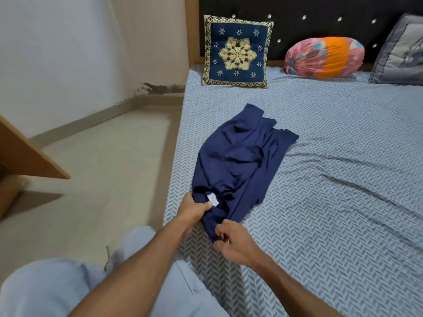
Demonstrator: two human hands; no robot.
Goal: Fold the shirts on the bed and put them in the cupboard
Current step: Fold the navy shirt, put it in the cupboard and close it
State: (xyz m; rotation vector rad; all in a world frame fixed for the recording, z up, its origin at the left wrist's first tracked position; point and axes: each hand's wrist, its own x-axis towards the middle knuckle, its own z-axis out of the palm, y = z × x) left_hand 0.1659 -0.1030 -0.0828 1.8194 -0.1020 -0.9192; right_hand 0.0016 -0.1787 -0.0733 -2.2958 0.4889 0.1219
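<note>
One navy blue shirt (238, 156) lies crumpled on the bed (343, 179), in the middle of the frame and close to the bed's left edge, its collar end with a small white label (212, 199) nearest the person. It is the only shirt in view.

The left hand (194, 210) pinches the fabric right beside the label, thumb on top. The right hand (235, 244) has its fingers curled round the shirt's near edge just below and right of that, so both grips are narrow and holding cloth.

The fabric looks thin, smooth and slightly shiny, so it is likely light, limp and a little slippery; it will sag and slide rather than hold a crease. A sound way to handle it is probably to take it at the shoulder seams either side of the collar, lift and shake it flat, then lay it out on the sheet before folding. Folding has not begun in earnest: the body is bunched, with a sleeve or hem corner sticking out toward the upper right.

At the head of the bed, top of the frame, sit three cushions: one blue embroidered square cushion (238, 51), one pink-and-orange bolster (325, 57) and one grey pillow (402, 51) at the right edge. A wooden panel (27, 154) at the left edge may be the cupboard door, though that cannot be told.
</note>
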